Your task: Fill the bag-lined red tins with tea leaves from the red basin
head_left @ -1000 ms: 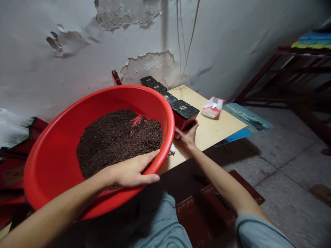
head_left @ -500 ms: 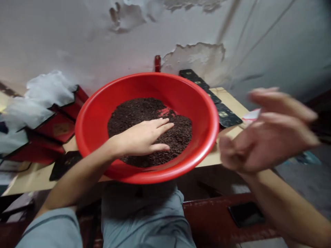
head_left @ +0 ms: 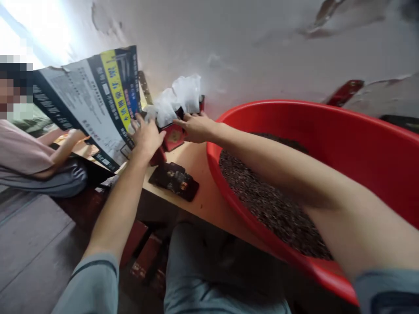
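Observation:
To the left of the large red basin [head_left: 216, 150] stands a row of small red boxes [head_left: 173, 137] with clear plastic bags [head_left: 188, 93] puffing out of their tops. My left hand [head_left: 147, 137] reaches to the nearest box, fingers spread over its left side and thumb apart. Over the boxes' right side lies my right hand [head_left: 199, 127], its fingers apart and touching the box edges; some fingertips are hidden behind the bags. My right forearm crosses the basin, which holds dark, loose, grain-like material [head_left: 262, 200].
Flat black packets [head_left: 175, 179] lie on the wooden table [head_left: 199, 163]. A printed cardboard panel [head_left: 98, 100] stands upright at the left. Beyond it sits another person [head_left: 29, 152]. The peeling wall [head_left: 229, 48] runs along the back.
The view has swung left. My left hand has left the dark material in the basin, and my right hand has come across from the right; both are now at the red boxes.

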`<state>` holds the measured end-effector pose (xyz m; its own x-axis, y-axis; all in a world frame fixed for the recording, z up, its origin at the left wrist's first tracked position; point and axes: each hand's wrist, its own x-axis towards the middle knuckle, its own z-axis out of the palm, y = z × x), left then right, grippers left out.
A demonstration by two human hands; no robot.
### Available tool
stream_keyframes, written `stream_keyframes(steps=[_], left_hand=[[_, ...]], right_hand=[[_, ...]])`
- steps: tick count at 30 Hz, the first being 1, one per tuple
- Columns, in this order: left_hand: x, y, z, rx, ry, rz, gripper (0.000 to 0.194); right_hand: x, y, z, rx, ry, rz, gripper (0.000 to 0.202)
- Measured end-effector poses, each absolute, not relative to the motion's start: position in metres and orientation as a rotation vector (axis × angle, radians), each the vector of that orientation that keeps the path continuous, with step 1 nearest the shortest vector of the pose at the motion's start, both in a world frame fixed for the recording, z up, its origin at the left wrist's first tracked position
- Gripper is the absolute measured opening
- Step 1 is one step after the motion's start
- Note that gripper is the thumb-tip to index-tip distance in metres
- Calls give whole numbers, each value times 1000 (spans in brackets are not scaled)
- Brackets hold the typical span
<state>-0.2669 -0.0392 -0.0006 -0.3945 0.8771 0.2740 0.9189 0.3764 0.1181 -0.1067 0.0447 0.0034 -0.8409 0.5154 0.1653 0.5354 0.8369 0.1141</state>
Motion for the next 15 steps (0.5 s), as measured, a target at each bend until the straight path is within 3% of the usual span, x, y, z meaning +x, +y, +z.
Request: stream_keyframes(steps=[3,8,10,15], left_hand=[[-316,-44,-33,-1480,-2682,-317,59],[-349,-46,-66,-1608,-2528,-391,34],[-348,-53,-59,-1609,-2457,-449,31],[-321,-97,-5,-1623,-2240,-630,22]], right_hand=[[-174,49,-7,-804,-3123,-122,66],[-230,39,-25,-752,-3166,-219,42],[-227,34,-19,-703,-3099,-263,37],[-140,6,29,-599,-2816,-366,49]])
